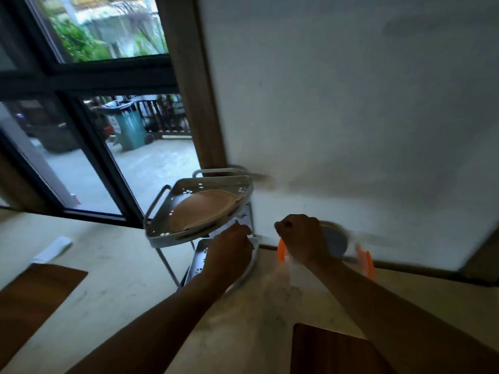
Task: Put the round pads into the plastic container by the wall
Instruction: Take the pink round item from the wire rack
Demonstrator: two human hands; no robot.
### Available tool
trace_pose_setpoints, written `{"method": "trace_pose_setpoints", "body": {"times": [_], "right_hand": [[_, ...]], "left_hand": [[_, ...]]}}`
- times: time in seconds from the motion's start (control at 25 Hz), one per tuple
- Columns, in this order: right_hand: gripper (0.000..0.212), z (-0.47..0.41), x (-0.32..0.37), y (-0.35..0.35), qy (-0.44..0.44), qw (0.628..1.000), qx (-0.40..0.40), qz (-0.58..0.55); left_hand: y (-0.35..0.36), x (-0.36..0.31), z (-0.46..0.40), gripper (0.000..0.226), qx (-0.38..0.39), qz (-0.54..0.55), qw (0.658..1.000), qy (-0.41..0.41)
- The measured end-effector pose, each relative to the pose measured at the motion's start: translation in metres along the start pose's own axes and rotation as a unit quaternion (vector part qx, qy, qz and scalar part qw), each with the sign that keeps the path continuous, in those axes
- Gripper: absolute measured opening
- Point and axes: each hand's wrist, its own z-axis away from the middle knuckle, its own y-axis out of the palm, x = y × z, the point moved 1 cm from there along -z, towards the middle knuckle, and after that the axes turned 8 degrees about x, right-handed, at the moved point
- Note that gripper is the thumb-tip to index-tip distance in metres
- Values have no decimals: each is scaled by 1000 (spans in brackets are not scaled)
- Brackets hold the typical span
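Observation:
The view is motion-blurred. My right hand [299,236] is closed on a round grey-blue pad [336,240], held upright just above a clear plastic container [364,261] with orange side clips that stands against the white wall. My left hand [229,249] reaches into the lower tier [198,257] of a white corner rack with its fingers curled down. Whatever lies under those fingers is hidden.
The rack's upper tier [199,182] holds a beige round plate [202,209]. A dark wooden board [329,349] lies at the near right of the counter and another [32,298] at the left. A white folded item [52,249] lies near the window.

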Motion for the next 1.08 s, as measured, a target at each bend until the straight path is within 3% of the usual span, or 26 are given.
{"method": "trace_pose_setpoints", "body": {"times": [0.12, 0.28, 0.4, 0.48, 0.6, 0.76, 0.92, 1.08], "right_hand": [[36, -4, 37, 11, 28, 987, 21, -154], [36, -21, 72, 23, 103, 955, 71, -270], [36, -42, 88, 34, 155, 927, 56, -337], [36, -52, 92, 40, 186, 917, 53, -349], [31, -61, 94, 48, 213, 908, 52, -358], [26, -65, 94, 53, 243, 893, 58, -375], [19, -64, 100, 47, 221, 908, 47, -352], [18, -54, 127, 33, 66, 970, -10, -233]], "left_hand": [[-42, 7, 19, 10, -53, 0, 998, 41], [-81, 27, 19, 25, -143, -42, 988, 42], [-91, 42, 10, 33, -88, -65, 994, 3], [-89, 47, 6, 24, -57, -60, 997, 2], [-82, 54, 7, 13, -78, -41, 996, 17], [-75, 55, 7, 17, -88, -19, 996, 8], [-77, 52, 9, 18, -88, -33, 995, 20], [-88, 49, 13, 10, -122, -1, 991, 47]]}}
